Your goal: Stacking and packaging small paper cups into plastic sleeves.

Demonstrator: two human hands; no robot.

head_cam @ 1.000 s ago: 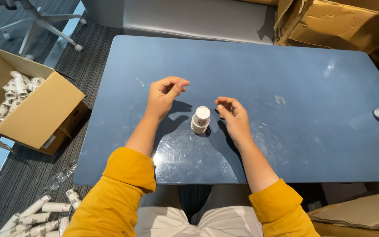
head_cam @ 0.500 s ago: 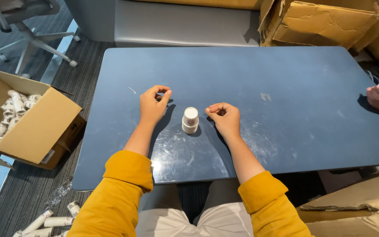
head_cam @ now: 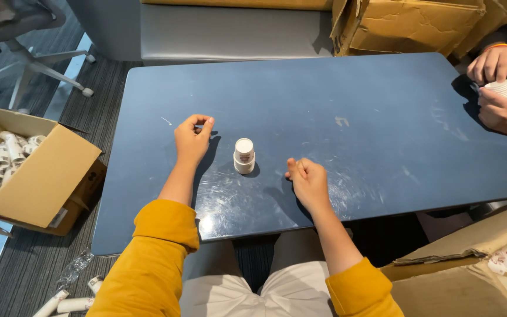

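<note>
Our cup stack stands done on the counter; left hand and right hand flank it, loosely curled, empty.

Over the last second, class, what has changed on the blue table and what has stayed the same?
The right hand has drawn back from the stack of white cups toward the table's near edge. The left hand stays beside the stack, empty. A co-worker's hands, holding a white cup, have come into view at the far right. The stack stands upright, untouched.
</note>
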